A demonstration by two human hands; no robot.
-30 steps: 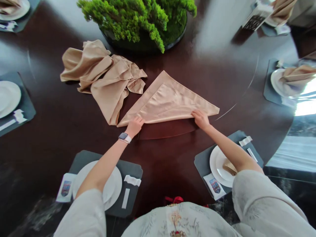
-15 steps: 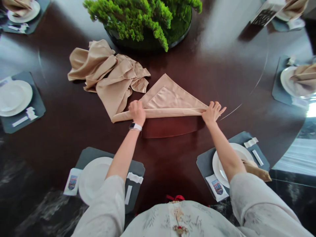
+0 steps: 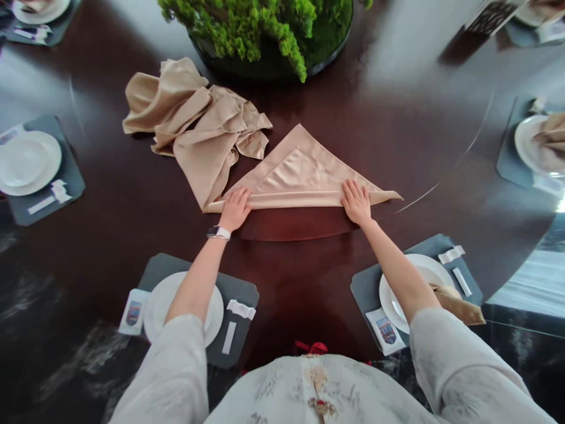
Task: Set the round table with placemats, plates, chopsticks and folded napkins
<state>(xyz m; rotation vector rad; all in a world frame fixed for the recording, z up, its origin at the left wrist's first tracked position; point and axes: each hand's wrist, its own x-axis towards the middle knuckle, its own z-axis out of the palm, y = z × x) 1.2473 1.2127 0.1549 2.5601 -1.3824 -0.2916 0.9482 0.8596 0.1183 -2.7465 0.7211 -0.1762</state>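
A beige cloth napkin point(image 3: 289, 171) lies on the dark round table as a triangle, its point facing away from me. Along its near side runs a narrow folded band. My left hand point(image 3: 236, 208) rests on the left part of this band with fingers extended, palm down. On the band's right part lies my right hand point(image 3: 355, 201), flat, fingers stretched forward. The napkin's right corner sticks out beyond that hand. A heap of crumpled beige napkins point(image 3: 194, 112) sits behind and to the left, against the triangle's left end.
A green potted plant point(image 3: 265, 35) stands at the table's middle. Two near settings have grey placemats point(image 3: 238, 282) and white plates point(image 3: 212, 318); the right plate bears a folded napkin point(image 3: 459, 303). More settings line both sides. A patterned box point(image 3: 492, 17) stands far right.
My right hand has slid left from the napkin's right corner and now lies flat. My left hand has shifted slightly left, its fingers straightening from a curled grip. The view has tilted a little.
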